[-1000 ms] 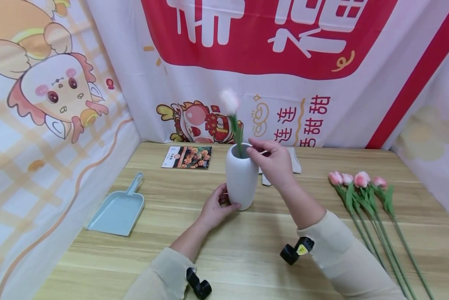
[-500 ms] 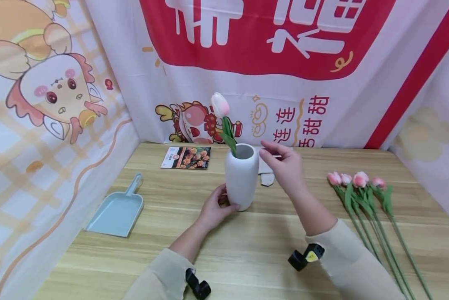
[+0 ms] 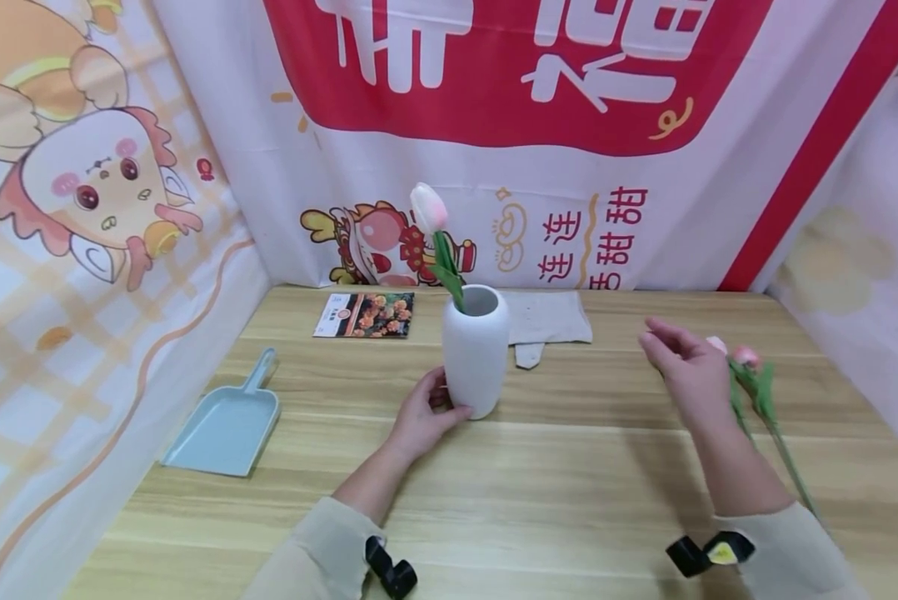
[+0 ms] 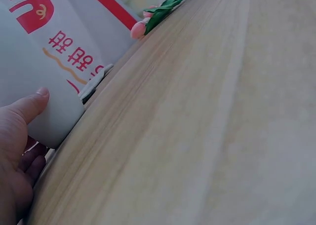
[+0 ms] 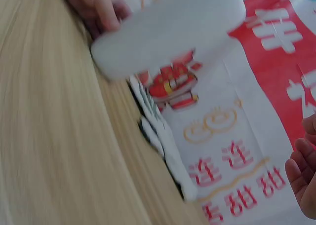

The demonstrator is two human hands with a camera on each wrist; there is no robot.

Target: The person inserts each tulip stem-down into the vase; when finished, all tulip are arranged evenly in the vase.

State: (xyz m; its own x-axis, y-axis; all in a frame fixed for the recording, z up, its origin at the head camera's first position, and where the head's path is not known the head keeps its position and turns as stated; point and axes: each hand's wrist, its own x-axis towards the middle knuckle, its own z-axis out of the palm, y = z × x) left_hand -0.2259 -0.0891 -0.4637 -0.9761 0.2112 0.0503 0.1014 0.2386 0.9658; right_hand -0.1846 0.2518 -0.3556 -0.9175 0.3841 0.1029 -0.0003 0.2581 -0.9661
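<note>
A white vase (image 3: 476,358) stands upright on the wooden table, with one pale pink-and-white artificial tulip (image 3: 428,208) leaning left out of its mouth. My left hand (image 3: 422,417) holds the vase low on its left side; in the left wrist view the thumb lies along the white wall (image 4: 61,109) and the fingers curl near the base. My right hand (image 3: 692,375) is over the right side of the table, fingers loosely bent, nothing in them. It overlaps the loose pink tulips (image 3: 746,358) lying there, hiding several of their heads and stems.
A light blue dustpan (image 3: 227,429) lies at the left. Toward the back are a flower-picture packet (image 3: 365,315) and a folded grey cloth item (image 3: 550,317) behind the vase. Printed fabric (image 3: 344,167) hangs along the back edge and both sides.
My right hand has let go of the tulip at the vase's mouth and swung right to the loose tulips. The tulip has tipped left in the vase. The left hand has stayed put.
</note>
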